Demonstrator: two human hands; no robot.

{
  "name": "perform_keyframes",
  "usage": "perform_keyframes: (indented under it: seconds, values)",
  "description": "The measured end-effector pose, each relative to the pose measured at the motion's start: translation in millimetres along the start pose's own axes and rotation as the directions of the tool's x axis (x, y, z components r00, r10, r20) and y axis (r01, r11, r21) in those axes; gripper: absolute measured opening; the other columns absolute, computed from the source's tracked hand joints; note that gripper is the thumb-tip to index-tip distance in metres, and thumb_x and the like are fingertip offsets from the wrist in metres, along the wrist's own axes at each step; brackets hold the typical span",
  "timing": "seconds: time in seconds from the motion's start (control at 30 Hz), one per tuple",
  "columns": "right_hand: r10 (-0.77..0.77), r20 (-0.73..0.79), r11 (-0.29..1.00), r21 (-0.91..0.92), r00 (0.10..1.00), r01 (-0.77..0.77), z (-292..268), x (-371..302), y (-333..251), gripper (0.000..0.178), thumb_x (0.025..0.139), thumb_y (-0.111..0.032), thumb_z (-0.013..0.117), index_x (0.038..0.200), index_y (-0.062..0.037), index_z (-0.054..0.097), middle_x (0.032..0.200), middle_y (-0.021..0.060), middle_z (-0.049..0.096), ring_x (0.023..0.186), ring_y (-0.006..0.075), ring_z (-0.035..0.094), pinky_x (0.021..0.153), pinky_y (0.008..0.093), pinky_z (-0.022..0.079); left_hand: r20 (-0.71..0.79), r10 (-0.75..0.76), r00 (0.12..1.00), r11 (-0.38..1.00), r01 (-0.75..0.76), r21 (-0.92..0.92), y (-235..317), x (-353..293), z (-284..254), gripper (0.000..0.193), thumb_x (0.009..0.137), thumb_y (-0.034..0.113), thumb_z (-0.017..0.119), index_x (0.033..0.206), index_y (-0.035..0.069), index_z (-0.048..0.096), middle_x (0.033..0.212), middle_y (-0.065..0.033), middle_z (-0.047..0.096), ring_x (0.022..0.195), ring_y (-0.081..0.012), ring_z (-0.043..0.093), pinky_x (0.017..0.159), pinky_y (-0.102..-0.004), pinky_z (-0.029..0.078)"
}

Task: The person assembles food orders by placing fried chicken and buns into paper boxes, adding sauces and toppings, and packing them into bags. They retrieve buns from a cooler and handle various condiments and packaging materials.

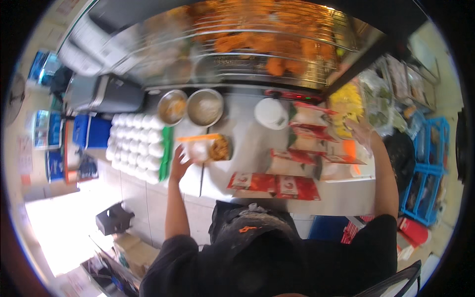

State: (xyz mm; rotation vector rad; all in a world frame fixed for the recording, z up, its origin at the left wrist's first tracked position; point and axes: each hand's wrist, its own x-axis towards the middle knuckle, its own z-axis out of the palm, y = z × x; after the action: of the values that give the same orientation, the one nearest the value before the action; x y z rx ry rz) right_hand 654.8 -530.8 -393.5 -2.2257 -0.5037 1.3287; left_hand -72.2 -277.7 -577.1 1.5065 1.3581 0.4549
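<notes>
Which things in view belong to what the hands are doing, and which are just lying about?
Seemingly in use:
- food box, beside the left hand
- yellow food, at the right hand
- red cartons, probably

Likely just lying about:
- blue crates, far right
- blue box, left

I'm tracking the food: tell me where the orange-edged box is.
In the head view, left of centre, the orange-edged box sits on the metal counter, just right of the left hand, nearer the person than the larger bowl.
</notes>
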Motion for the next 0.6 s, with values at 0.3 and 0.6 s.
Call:
perform_keyframes:
  seconds: [0.3,0.6]
  values:
    - [-0.08,0.424,0.989,0.147,0.902,0.019,244,-95,-112,0.067,0.095,-0.055,0.074,0.143,-0.0111,0.057,0.104,0.0034,0.073,0.097,0.0133,0.066,0.087,0.0315,0.053,0.228,0.292,0.929,0.956,-0.274,-0.106,23,27,1,0.132,0.061,0.015,0.1,0.163,0.0,0.017,0.161,-0.0203,0.039,0.149,-0.0296,0.04,0.123,-0.0385,0.035]
    - [-0.349,0.297,0.793,-0.412,0.889,0.449,485,-70,-132,0.083,0.083,-0.066,0.079,0.137,-0.0058,0.064,0.122,0.0163,0.073,0.11,0.0288,0.071,0.097,0.0405,0.054,0.25,0.356,0.9,0.903,-0.401,0.156,21,51,-6,0.087,0.072,0.03,0.095,0.143,0.006,0.052,0.138,-0.0213,0.063,0.132,-0.0416,0.054,0.112,-0.0478,0.045]
